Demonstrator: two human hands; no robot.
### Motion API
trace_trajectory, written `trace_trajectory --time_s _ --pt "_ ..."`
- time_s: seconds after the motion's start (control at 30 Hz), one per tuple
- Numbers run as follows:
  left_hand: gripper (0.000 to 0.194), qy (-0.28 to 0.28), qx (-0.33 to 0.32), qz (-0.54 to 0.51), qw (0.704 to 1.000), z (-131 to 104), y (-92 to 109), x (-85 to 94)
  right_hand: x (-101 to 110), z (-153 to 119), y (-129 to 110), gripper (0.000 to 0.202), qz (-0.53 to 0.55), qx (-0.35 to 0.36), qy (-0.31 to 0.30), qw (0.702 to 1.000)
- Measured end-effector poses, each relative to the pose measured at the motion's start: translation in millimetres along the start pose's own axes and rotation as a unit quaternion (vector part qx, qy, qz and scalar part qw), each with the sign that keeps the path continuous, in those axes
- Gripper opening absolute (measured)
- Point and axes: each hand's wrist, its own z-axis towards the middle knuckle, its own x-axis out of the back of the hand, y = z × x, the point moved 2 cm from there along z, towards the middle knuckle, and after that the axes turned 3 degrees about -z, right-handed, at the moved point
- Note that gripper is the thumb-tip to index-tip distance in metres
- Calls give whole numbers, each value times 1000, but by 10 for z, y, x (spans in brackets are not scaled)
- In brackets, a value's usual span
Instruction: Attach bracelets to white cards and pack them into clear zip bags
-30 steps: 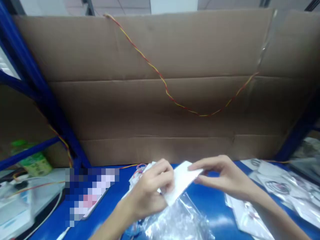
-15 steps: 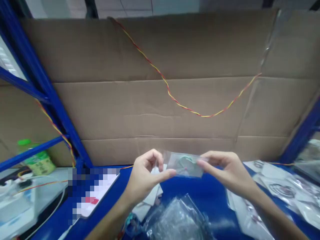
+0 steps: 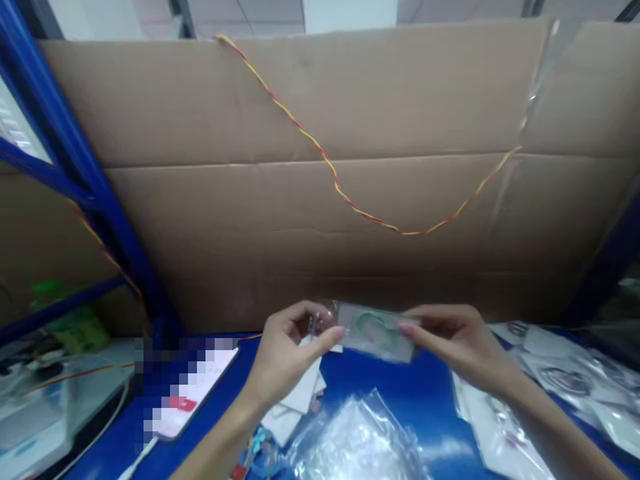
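A small clear plastic bag [image 3: 377, 331] is stretched between my two hands above the blue table. Inside it lie a pale card and a green looped item. My left hand [image 3: 295, 347] pinches the bag's left end, where loose clear film is bunched between thumb and fingers. On the right, my right hand [image 3: 453, 337] grips the other end, thumb in front and fingers behind. Below the hands, a pile of empty clear bags [image 3: 357, 440] lies on the table [image 3: 440, 407]. White cards [image 3: 300, 393] sit beside the pile, under my left hand.
Bagged cards [image 3: 565, 380] spread over the right side. At left are a phone [image 3: 193, 393] with a cable, a green-capped bottle [image 3: 80, 323] and a blue frame [image 3: 100, 180]. Small coloured items [image 3: 263, 450] lie near the front. Cardboard [image 3: 300, 213] with a red-yellow wire stands behind.
The bag's right end has tilted slightly lower, and the bag shows more of its length between my hands. My left hand has shifted slightly left; both hands keep hold.
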Motion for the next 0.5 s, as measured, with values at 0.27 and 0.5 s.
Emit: trace_trajectory --time_s 0.27,0.5 --pt "20 -34 -13 7 999 29 17 25 3 11 -10 34 18 1 -1 1000" --pt "20 -87 24 -24 996 76 -78 46 -3 9 48 36 16 -8 -4 1000"
